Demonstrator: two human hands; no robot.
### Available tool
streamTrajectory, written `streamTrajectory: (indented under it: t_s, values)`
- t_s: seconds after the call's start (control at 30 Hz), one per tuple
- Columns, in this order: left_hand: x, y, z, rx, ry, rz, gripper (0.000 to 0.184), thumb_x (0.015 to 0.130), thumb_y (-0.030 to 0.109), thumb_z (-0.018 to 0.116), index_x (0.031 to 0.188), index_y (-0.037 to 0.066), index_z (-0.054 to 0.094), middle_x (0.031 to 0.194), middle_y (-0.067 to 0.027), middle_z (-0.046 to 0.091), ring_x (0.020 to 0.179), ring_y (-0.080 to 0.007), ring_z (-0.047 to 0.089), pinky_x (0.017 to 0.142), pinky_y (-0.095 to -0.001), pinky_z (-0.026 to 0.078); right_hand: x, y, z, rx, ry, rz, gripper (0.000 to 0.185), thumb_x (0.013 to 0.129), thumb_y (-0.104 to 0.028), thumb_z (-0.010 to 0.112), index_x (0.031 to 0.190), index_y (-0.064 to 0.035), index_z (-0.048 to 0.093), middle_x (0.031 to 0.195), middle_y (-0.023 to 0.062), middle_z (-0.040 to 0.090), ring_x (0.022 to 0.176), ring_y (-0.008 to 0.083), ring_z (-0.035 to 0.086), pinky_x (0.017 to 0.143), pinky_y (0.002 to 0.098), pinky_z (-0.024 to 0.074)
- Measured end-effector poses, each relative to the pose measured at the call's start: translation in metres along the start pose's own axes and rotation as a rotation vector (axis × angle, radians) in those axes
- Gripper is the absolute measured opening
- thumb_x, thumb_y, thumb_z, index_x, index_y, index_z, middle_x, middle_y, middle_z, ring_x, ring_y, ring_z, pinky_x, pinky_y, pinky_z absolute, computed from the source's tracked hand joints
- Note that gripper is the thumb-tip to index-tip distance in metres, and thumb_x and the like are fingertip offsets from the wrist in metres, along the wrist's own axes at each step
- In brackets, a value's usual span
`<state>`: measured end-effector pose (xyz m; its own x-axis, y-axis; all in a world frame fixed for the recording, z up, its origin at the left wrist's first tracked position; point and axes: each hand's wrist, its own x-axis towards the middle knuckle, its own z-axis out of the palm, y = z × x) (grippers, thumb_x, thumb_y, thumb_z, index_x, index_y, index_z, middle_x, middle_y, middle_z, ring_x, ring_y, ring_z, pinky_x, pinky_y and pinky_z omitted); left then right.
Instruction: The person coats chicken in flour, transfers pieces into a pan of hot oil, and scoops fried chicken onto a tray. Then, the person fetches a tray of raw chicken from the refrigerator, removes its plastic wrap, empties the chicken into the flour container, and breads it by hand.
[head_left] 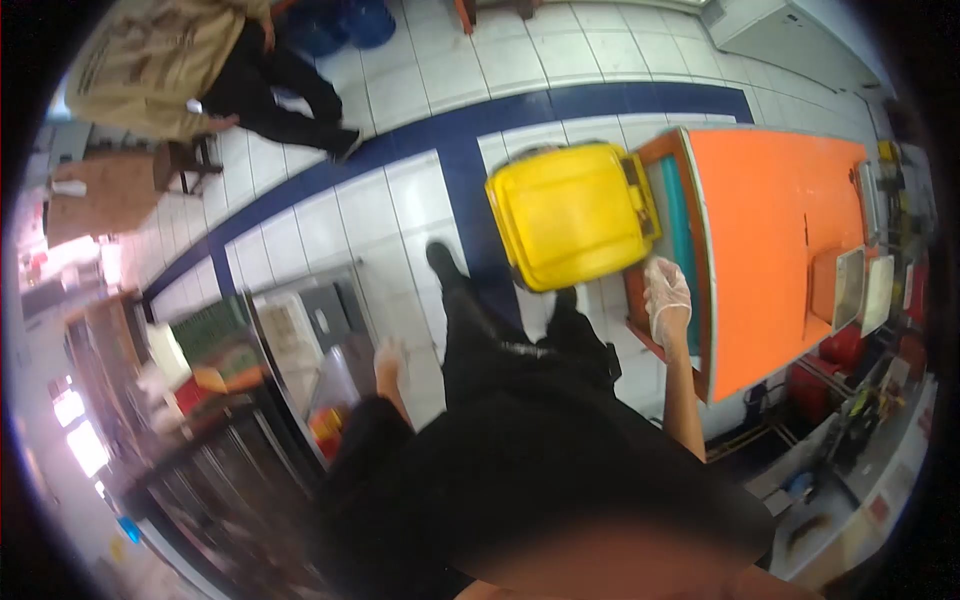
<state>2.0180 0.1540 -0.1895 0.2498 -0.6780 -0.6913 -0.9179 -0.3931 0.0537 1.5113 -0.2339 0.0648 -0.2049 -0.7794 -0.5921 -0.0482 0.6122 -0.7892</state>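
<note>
My right hand [668, 295], in a clear plastic glove, is beside the near right corner of a yellow bin lid [570, 215]. Its fingers look curled in, and what they hold, if anything, I cannot make out. The lid is closed, seen from above, in front of my feet. Whether the hand touches the lid I cannot tell. Close by on the right stands an orange-topped counter [770, 250] with a teal strip inside its open side. My left hand [390, 362] hangs low at my left side, its fingers smeared by motion, near a grey container [345, 372].
White floor tiles [400, 200] with dark blue bands run ahead. Another person [190, 70] in a tan top stands at the far left beside a wooden stool [187, 165]. A dark slatted cabinet [225, 490] is on my left. Red containers [815, 385] sit beyond the orange counter.
</note>
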Motion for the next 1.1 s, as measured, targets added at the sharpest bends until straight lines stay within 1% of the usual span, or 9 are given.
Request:
streamTrajectory:
  t_s: [0.03,0.07,0.27,0.37,0.5,0.57,0.67,0.83,1.1]
  values:
    - [-0.02,-0.039,0.021,-0.208,0.085,-0.087,0.049,0.1,0.038,0.059,0.136,0.005,0.059,0.13,-0.0267,0.063,0.115,-0.0447,0.063,0.098,-0.0539,0.052,0.01,0.007,0.025,-0.029,0.006,-0.003,0.03,0.104,-0.024,0.066,0.128,-0.008,0.061,0.085,-0.003,0.06,0.057,0.0028,0.046,0.046,0.02,0.035]
    - [-0.04,-0.057,0.021,0.005,0.251,-0.037,0.051,0.098,0.042,0.058,0.134,0.005,0.06,0.127,-0.0247,0.065,0.112,-0.0411,0.064,0.099,-0.0518,0.051,0.025,0.011,0.051,-0.058,0.012,0.002,0.03,0.104,-0.025,0.065,0.128,-0.0074,0.061,0.086,-0.0026,0.061,0.056,0.0035,0.046,0.047,0.0213,0.0357]
    - [-0.039,-0.133,-0.111,-0.62,0.101,-0.103,0.03,0.098,0.035,0.059,0.112,0.011,0.069,0.095,-0.0064,0.068,0.085,-0.027,0.064,0.083,-0.0416,0.053,0.094,0.038,0.188,-0.29,0.028,0.112,0.035,0.105,-0.03,0.059,0.128,-0.0039,0.061,0.079,0.0013,0.06,0.061,0.0082,0.05,0.054,0.0267,0.0396]
    - [0.049,-0.141,-0.183,-1.241,-0.176,-0.7,0.031,0.1,0.035,0.057,0.114,0.01,0.069,0.094,-0.0059,0.069,0.082,-0.025,0.065,0.084,-0.0403,0.053,0.126,0.08,0.221,-0.379,0.021,0.104,0.04,0.101,-0.034,0.059,0.123,-0.0005,0.065,0.085,0.0097,0.068,0.073,0.0178,0.062,0.067,0.0328,0.0487]
    - [0.219,-0.135,-0.325,-0.814,-0.169,-0.331,0.05,0.103,0.039,0.055,0.139,0.005,0.06,0.106,-0.0142,0.072,0.087,-0.0222,0.071,0.076,-0.0346,0.057,0.139,0.138,0.253,-0.347,0.147,-0.01,0.043,0.101,-0.035,0.058,0.117,0.0042,0.066,0.089,0.0139,0.07,0.081,0.0216,0.065,0.076,0.0361,0.051]
    - [0.333,-0.145,-0.349,-0.867,0.017,-0.087,0.051,0.102,0.039,0.058,0.139,0.005,0.061,0.11,-0.0138,0.072,0.088,-0.0208,0.072,0.076,-0.034,0.058,0.127,0.122,0.273,-0.16,0.205,0.068,0.039,0.103,-0.031,0.057,0.116,0.0052,0.065,0.083,0.013,0.066,0.078,0.0191,0.063,0.074,0.0334,0.0487]
    - [0.395,-0.07,-0.511,-0.871,0.078,0.043,0.048,0.102,0.039,0.06,0.135,0.005,0.062,0.104,-0.0097,0.074,0.085,-0.0168,0.071,0.07,-0.0337,0.057,0.14,0.089,0.292,-0.147,0.228,0.108,0.036,0.102,-0.029,0.057,0.115,0.0041,0.065,0.082,0.0119,0.066,0.076,0.0191,0.062,0.073,0.0336,0.0485]
    - [0.48,0.024,-0.666,-1.042,0.174,-0.029,0.037,0.102,0.034,0.061,0.128,0.008,0.066,0.096,-0.0047,0.07,0.079,-0.0135,0.067,0.067,-0.0289,0.053,0.265,0.036,0.318,0.018,0.285,0.078,0.025,0.099,-0.022,0.053,0.105,-0.0012,0.066,0.075,0.0074,0.064,0.056,0.0124,0.048,0.053,0.0265,0.0372]
    - [0.663,0.189,-0.791,-0.855,0.128,0.143,0.039,0.101,0.033,0.061,0.129,0.007,0.066,0.098,-0.0049,0.072,0.081,-0.0131,0.067,0.07,-0.0305,0.052,0.52,-0.144,0.274,0.591,0.182,-0.232,0.018,0.102,-0.019,0.052,0.096,-0.0057,0.063,0.078,0.0049,0.061,0.066,0.0143,0.053,0.066,0.0313,0.0477]
